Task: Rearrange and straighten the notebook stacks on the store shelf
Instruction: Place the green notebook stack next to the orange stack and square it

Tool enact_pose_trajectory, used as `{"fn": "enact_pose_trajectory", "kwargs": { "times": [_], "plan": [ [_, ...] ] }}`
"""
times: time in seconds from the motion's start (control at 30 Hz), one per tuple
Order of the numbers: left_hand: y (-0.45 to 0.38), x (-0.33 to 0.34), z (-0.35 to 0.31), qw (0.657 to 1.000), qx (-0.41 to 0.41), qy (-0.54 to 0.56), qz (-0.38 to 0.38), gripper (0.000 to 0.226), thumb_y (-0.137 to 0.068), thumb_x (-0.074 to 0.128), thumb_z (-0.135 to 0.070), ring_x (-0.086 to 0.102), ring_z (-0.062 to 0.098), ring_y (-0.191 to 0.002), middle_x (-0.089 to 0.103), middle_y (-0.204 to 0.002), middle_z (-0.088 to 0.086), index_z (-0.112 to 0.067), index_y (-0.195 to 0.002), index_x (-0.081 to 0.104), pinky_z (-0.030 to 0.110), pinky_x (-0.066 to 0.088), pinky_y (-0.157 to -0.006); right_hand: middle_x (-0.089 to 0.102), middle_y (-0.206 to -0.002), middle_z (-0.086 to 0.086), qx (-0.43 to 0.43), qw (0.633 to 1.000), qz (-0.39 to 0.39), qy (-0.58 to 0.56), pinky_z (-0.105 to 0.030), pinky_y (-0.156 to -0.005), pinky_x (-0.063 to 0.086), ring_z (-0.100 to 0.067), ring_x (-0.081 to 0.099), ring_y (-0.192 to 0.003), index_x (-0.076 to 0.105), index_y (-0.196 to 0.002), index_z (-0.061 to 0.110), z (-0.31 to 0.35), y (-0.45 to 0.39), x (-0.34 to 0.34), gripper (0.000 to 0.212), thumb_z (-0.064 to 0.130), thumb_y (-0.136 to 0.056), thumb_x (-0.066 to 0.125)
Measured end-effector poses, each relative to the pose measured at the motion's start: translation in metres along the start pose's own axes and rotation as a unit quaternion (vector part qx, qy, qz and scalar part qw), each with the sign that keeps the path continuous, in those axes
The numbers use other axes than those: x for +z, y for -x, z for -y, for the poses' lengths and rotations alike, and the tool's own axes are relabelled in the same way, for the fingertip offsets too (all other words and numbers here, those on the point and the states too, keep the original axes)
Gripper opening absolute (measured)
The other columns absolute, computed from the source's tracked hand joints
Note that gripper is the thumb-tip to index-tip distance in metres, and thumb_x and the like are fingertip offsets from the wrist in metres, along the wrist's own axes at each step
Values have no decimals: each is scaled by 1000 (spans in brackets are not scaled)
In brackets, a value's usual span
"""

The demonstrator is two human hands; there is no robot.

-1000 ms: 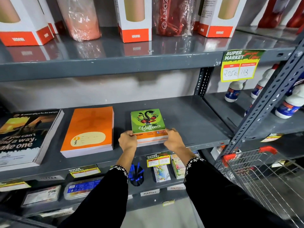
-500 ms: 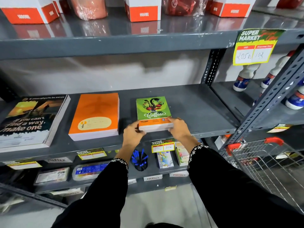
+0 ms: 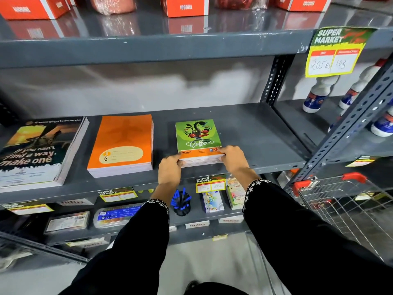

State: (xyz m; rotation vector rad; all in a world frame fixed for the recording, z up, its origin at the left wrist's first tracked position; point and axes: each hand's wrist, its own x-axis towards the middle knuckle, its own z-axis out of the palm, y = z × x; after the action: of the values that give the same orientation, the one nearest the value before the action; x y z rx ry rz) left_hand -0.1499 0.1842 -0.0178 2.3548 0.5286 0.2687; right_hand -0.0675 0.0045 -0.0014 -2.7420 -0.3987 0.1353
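A small stack of green "Coffee" notebooks (image 3: 196, 135) lies on the grey middle shelf (image 3: 255, 133). My left hand (image 3: 170, 169) grips the stack's near left corner. My right hand (image 3: 232, 157) grips its near right corner, fingers over the cover's edge. To the left lies a taller stack of orange notebooks (image 3: 124, 143). Further left sits a stack of large dark notebooks (image 3: 36, 152) reading "If you can't find a way, make one". All three stacks lie flat, with gaps between them.
The shelf above (image 3: 148, 45) holds red-and-white boxes and wrapped items. The lower shelf holds a cup of blue pens (image 3: 181, 202), small boxes and price tags. A wire shopping cart (image 3: 348, 207) stands at the right, behind a perforated steel upright (image 3: 348, 128). White bottles (image 3: 316, 94) stand on the right-hand shelf.
Both hands stayed on the near corners of the green stack, which slid slightly back on the shelf. The camera moved closer and tilted down.
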Motion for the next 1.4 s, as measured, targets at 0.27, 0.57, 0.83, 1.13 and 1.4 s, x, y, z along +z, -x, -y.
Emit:
{"fn": "enact_pose_trajectory", "kwargs": {
  "times": [0.27, 0.57, 0.83, 1.13, 1.4],
  "plan": [
    [2, -1, 1, 995, 42, -93, 16, 37, -93, 53, -19, 62, 36, -105, 66, -116, 19, -10, -129, 54, 43, 50, -94, 57, -126, -18, -31, 999, 8, 24, -39, -100, 46, -35, 58, -113, 53, -132, 12, -2, 5, 3, 39, 19, -93, 55],
    [0, -3, -1, 991, 54, -122, 23, 32, -94, 50, -14, 62, 36, -104, 65, -116, 20, -9, -125, 57, 42, 50, -92, 57, -124, -17, -45, 998, -1, 43, -38, -96, 48, -35, 59, -109, 55, -129, 11, -3, 7, 5, 35, 15, -95, 51],
    [2, -3, 0, 992, 59, -113, 16, 35, -94, 51, -21, 63, 37, -103, 65, -117, 19, -8, -126, 56, 44, 52, -93, 59, -124, -15, -41, 999, 22, -15, -38, -101, 45, -34, 58, -112, 53, -133, 12, -7, 6, -4, 41, 20, -94, 53],
    [0, -4, -1, 994, 59, -94, 9, 27, -92, 54, -16, 65, 37, -97, 68, -110, 20, -6, -115, 64, 41, 52, -88, 59, -127, -14, -35, 999, 27, -19, -37, -105, 43, -33, 56, -114, 52, -135, 13, -12, 0, -4, 38, 13, -97, 49],
    [0, -2, -2, 991, 53, -122, 13, 31, -92, 53, -12, 62, 37, -100, 67, -111, 20, -8, -122, 59, 42, 50, -90, 58, -125, -15, -43, 999, 24, 8, -41, -100, 46, -35, 58, -112, 55, -131, 13, -8, 4, 1, 40, 20, -92, 58]
  ]
}}
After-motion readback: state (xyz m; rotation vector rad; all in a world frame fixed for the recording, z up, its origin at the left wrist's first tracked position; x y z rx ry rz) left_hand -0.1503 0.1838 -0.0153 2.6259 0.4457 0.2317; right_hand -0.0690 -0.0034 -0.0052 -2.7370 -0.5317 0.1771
